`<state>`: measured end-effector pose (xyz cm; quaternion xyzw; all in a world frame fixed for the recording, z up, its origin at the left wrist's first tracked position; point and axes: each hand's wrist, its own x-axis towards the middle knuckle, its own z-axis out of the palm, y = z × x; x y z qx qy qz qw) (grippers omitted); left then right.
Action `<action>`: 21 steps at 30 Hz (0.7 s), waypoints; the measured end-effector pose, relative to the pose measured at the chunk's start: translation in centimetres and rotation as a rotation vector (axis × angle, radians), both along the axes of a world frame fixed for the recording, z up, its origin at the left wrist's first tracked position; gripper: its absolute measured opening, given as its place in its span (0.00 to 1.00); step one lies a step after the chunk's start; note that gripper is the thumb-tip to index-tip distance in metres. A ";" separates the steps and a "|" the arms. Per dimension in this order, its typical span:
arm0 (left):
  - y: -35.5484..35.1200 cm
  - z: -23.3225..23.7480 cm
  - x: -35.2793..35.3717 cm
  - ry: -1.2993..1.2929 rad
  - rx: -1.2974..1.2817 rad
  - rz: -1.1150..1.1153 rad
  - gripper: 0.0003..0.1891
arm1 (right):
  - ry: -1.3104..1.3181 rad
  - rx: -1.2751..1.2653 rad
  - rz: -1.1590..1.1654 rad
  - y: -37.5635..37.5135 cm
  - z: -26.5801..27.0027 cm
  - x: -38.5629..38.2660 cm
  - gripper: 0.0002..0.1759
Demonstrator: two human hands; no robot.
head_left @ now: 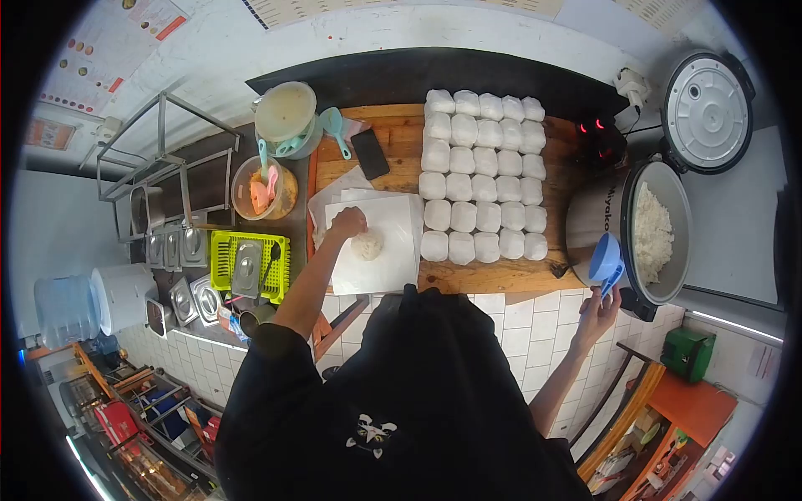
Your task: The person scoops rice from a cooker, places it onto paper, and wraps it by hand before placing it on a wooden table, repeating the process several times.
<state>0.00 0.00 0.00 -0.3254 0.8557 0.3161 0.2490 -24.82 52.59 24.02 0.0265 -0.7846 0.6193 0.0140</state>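
My left hand (pixel 348 223) is closed just beside a round mound of rice (pixel 366 245) on a stack of white paper sheets (pixel 393 219). What its curled fingers hold, if anything, is hidden. At the right, my right hand (pixel 597 313) grips the handle of a blue scoop (pixel 606 257). The scoop is up against the near side of an open rice cooker (pixel 622 217) that holds white cooked rice (pixel 652 234). Rows of white wrapped parcels (pixel 484 188) lie on the wooden table between my hands.
A tub with orange food and a pink spoon (pixel 264 190) stands left of the paper. Behind it are a lidded container (pixel 286 113) and a teal ladle (pixel 336 129). A black phone (pixel 370 154) lies on the table. A yellow-green basket (pixel 219 259) holds metal lids.
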 end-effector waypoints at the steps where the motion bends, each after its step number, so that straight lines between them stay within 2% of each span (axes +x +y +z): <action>1: 0.2 0.5 -0.3 -0.021 -0.003 0.015 0.15 | 0.002 0.000 -0.001 -0.1 0.0 0.0 0.26; 5: 1.2 2.1 -1.4 -0.097 -0.078 0.002 0.16 | 0.015 0.007 -0.015 -0.8 0.5 0.4 0.25; 8: 1.2 1.0 -1.4 -0.135 -0.097 -0.023 0.16 | 0.013 -0.001 -0.024 -1.1 0.6 0.6 0.24; 11: 1.7 2.8 -1.9 -0.208 -0.069 -0.041 0.16 | 0.005 0.006 -0.011 -0.9 0.2 0.6 0.24; 14: 1.7 1.9 -1.7 -0.231 -0.057 -0.072 0.16 | -0.001 0.008 -0.015 -1.0 -0.3 0.5 0.23; 20: 1.1 -0.8 -0.6 -0.126 -0.115 -0.047 0.15 | -0.019 -0.007 -0.011 -2.3 0.0 0.8 0.24; 21: 0.4 -1.1 -0.5 -0.065 -0.050 -0.034 0.14 | -0.021 -0.003 -0.010 -2.4 0.0 0.8 0.24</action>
